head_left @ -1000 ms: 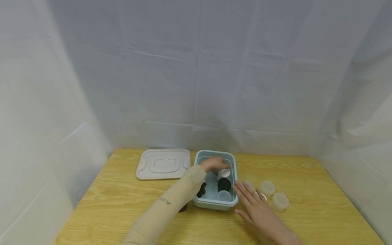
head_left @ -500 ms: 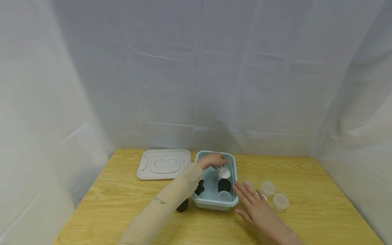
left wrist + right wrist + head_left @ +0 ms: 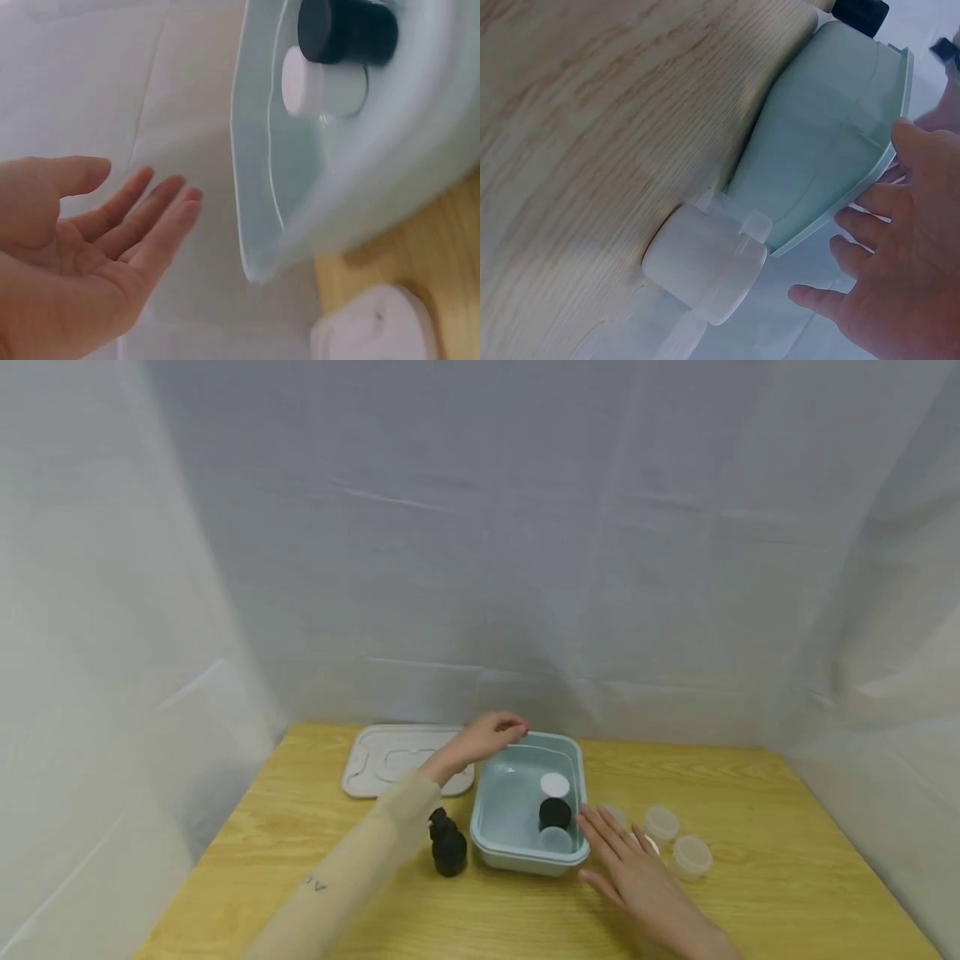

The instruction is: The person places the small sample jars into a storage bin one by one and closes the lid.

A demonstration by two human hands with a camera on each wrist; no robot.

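our left hand [image 3: 491, 732] has lifted out of the pale green plastic tub [image 3: 501, 853], fingers loose and empty; three small jars remain inside. our right hand [image 3: 637, 881] rests flat beside it, so placing looks finished.

You face table [image 3: 750, 793]: light wood, yellowish grain, fills lower frame. Behind table, white sheet [image 3: 525, 568] hangs as backdrop, creased, fold lines running across and down. Left of table, more sheeting [image 3: 90, 693] angles toward you; right of table, same [image 3: 885, 677]. Sheets meet table's far edge, close it on three sides. Light even, soft, faint shadows on table. Floor, windows out of your view.
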